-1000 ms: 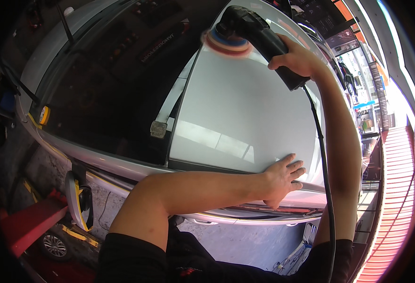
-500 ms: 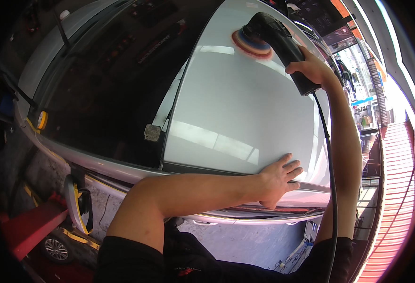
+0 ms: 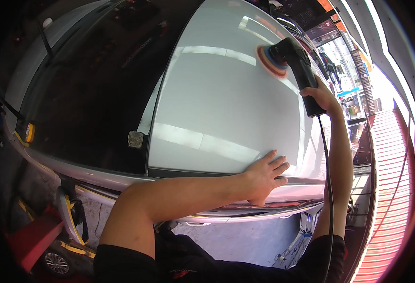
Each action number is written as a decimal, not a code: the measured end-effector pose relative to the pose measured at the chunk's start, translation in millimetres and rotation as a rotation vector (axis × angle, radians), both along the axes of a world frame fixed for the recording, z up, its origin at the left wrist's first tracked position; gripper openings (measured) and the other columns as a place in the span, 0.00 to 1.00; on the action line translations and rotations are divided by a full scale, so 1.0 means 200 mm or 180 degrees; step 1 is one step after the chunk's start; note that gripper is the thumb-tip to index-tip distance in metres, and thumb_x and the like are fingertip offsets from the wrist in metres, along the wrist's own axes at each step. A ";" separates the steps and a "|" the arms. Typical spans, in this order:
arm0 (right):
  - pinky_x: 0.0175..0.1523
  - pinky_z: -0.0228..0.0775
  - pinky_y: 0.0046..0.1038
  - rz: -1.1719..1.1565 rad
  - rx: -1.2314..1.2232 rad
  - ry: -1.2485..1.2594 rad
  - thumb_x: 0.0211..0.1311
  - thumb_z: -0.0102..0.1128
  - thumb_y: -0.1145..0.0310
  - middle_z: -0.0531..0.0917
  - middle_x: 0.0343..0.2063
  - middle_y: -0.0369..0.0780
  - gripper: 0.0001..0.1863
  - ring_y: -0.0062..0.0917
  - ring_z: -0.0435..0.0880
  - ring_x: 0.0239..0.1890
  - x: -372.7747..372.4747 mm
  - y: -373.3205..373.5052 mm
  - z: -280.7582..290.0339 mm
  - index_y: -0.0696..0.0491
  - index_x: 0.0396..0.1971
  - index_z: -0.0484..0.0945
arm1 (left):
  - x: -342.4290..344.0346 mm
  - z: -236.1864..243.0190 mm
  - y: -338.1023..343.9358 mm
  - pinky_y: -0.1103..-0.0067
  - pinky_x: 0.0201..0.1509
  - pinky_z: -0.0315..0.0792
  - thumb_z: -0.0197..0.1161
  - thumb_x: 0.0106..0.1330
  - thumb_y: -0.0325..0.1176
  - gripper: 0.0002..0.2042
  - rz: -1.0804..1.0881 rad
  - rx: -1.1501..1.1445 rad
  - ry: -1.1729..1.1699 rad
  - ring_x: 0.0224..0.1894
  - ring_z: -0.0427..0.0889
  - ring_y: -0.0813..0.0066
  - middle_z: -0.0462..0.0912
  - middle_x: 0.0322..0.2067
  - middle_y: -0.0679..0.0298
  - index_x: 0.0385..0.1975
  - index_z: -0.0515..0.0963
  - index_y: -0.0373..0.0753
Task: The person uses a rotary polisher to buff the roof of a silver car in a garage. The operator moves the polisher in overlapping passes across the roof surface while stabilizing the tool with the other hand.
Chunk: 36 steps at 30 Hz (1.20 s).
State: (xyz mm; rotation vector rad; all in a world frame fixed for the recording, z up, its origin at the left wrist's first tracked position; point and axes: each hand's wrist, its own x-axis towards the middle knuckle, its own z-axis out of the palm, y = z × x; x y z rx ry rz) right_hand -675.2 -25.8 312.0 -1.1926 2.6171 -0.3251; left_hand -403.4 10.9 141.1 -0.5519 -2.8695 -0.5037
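Note:
My left hand [image 3: 266, 178] lies open on the lower edge of the silver car roof [image 3: 207, 108], its fingers spread. My right hand [image 3: 320, 96] is wrapped round the body of a black power polisher [image 3: 299, 70] at the upper right of the roof. The polisher's round pad [image 3: 271, 61], banded in blue, tan and red, rests on the paint, and a black cord [image 3: 327, 179] hangs from the handle along my right arm. Left of the roof panel, a small square block [image 3: 135, 139] sits on the dark glass [image 3: 85, 94].
A yellow tape roll [image 3: 30, 132] sits at the glass's left corner. At lower left are a side mirror [image 3: 73, 214] edged with yellow tape, a red lift arm [image 3: 37, 240] and a wheel [image 3: 56, 262]. A corrugated red-and-white surface [image 3: 389, 155] runs along the right.
The polisher and my right hand have moved right and down across the roof. The whole view has shifted slightly, with the car appearing further left. My left hand stays spread on the edge.

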 end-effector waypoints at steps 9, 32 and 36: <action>0.37 0.79 0.30 -0.0691 -0.0267 -0.0286 0.46 0.72 0.61 0.83 0.38 0.45 0.44 0.27 0.84 0.30 -0.16 0.31 0.02 0.59 0.66 0.68 | 0.01 0.00 -0.02 0.51 0.83 0.37 0.66 0.61 0.62 0.44 -0.0002 0.0058 -0.0015 0.82 0.45 0.53 0.51 0.79 0.51 0.76 0.64 0.49; 0.33 0.78 0.31 -0.1576 -0.0507 -0.0445 0.54 0.71 0.56 0.81 0.32 0.40 0.28 0.26 0.82 0.27 -0.54 0.54 0.04 0.55 0.51 0.74 | 0.01 -0.02 -0.01 0.50 0.82 0.38 0.69 0.58 0.59 0.45 -0.0010 0.0240 0.0107 0.82 0.46 0.50 0.52 0.79 0.49 0.75 0.65 0.48; 0.32 0.77 0.30 -0.1333 -0.0492 -0.0408 0.53 0.70 0.57 0.81 0.32 0.40 0.30 0.26 0.81 0.27 -0.52 0.41 0.02 0.56 0.53 0.73 | 0.01 -0.03 -0.01 0.49 0.82 0.39 0.69 0.58 0.59 0.44 0.0018 0.0253 0.0148 0.81 0.46 0.49 0.53 0.78 0.48 0.75 0.66 0.47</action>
